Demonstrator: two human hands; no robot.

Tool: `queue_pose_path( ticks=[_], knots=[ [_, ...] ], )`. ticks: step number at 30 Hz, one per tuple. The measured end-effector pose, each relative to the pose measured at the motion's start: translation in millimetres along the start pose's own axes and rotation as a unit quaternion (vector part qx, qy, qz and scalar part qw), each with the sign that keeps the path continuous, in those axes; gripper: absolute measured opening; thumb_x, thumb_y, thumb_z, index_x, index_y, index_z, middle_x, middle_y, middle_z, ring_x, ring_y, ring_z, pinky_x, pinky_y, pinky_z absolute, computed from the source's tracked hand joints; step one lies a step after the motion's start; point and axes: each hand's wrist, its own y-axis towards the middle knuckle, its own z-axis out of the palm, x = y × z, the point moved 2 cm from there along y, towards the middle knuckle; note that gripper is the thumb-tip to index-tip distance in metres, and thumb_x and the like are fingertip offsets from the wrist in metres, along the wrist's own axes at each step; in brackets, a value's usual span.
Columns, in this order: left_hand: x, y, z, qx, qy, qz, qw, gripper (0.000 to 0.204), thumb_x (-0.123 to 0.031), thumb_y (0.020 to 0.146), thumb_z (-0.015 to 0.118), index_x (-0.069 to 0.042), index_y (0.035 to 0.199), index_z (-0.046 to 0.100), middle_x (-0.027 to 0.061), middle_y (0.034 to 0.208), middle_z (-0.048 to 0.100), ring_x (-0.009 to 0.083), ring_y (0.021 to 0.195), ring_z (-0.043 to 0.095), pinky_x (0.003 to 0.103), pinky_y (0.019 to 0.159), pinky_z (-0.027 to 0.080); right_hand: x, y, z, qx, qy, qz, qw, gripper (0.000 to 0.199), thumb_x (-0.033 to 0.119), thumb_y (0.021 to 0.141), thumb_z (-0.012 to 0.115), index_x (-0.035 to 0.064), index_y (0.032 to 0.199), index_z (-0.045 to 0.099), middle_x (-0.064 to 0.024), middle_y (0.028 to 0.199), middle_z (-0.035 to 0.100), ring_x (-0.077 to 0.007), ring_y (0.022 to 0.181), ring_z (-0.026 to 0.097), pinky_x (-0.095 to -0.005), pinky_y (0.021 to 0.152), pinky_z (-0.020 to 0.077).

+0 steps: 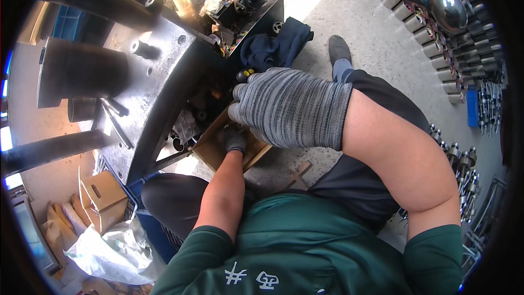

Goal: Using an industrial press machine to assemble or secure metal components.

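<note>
- The small open brown cardboard box [210, 147] sits low on the ground, tucked against the foot of the big grey steel machine plate [155, 71], between the person's knees; its near wall shows plain and tan, its inside is mostly hidden by the hands.
- The left hand [234, 139], in a dark grey knit glove, reaches straight down into the box with the bare forearm nearly vertical; the fingers curl downward, and whether they hold anything cannot be told.
- The right hand [289, 106], in a light grey striped knit glove, lies back-up above the box's far corner, elbow bent sharply outward; its fingers fold under toward the machine, and a dark handle with yellow dots [245, 74] shows just beyond the knuckles, though a grip on it cannot be confirmed.
- Room is tight: the curved edge of the plate and dark metal parts [188, 125] crowd the box on the left, a dark blue cloth [275, 46] lies just behind the right hand.
- Open concrete floor [376, 38] stretches right, bordered by rows of metal cylindrical parts [461, 158].
</note>
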Motion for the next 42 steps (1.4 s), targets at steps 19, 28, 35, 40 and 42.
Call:
queue_pose_path(
  ticks=[19,28,35,40,42],
  knots=[
    [-64.9,-2.4,-46.6,0.096,-0.037,-0.091,0.991,0.040,-0.037,0.094,0.059,-0.010,0.123,0.069,0.0211,0.126,0.067,0.0399,0.121,0.061,0.050,0.098,0.050,2.6,-5.3,-8.4,-0.009,0.013,0.011,1.000,0.023,0.017,0.086,0.066,0.0058,0.105,0.071,-0.0160,0.101,0.069,-0.0317,0.098,0.069,-0.0435,0.088,0.0558],
    [-69.0,-24.9,-56.6,0.059,0.018,-0.082,0.995,0.044,-0.036,0.093,0.061,-0.007,0.125,0.065,0.0228,0.130,0.064,0.0417,0.119,0.062,0.050,0.098,0.051,2.2,-6.3,-2.7,-0.020,0.002,0.003,1.000,0.023,0.013,0.089,0.060,0.0042,0.108,0.069,-0.0149,0.099,0.067,-0.0308,0.097,0.068,-0.0432,0.085,0.0557],
    [-11.5,-13.0,-26.3,-0.008,-0.020,-0.096,0.995,0.050,-0.037,0.092,0.062,-0.003,0.129,0.059,0.0264,0.131,0.061,0.0436,0.122,0.059,0.050,0.100,0.049,10.1,2.4,-5.9,-0.015,-0.007,-0.022,1.000,0.022,0.014,0.090,0.060,0.0032,0.106,0.069,-0.0156,0.098,0.067,-0.0314,0.093,0.069,-0.0422,0.083,0.0561],
    [-18.3,-14.6,-28.5,0.010,-0.060,-0.094,0.994,0.052,-0.038,0.092,0.062,-0.003,0.131,0.058,0.0269,0.133,0.060,0.0434,0.125,0.058,0.050,0.101,0.048,10.7,-2.9,-10.3,-0.016,0.022,-0.002,1.000,0.022,0.013,0.090,0.059,0.0028,0.106,0.069,-0.0160,0.098,0.067,-0.0318,0.093,0.069,-0.0426,0.083,0.0563],
    [-34.9,-16.1,-31.6,0.036,-0.053,-0.091,0.994,0.053,-0.039,0.092,0.062,-0.004,0.132,0.059,0.0265,0.134,0.060,0.0429,0.125,0.057,0.050,0.101,0.048,5.2,-6.1,-6.5,-0.034,0.022,0.000,0.999,0.021,0.014,0.090,0.060,0.0028,0.106,0.069,-0.0161,0.098,0.067,-0.0317,0.094,0.069,-0.0428,0.083,0.0564]
  ],
)
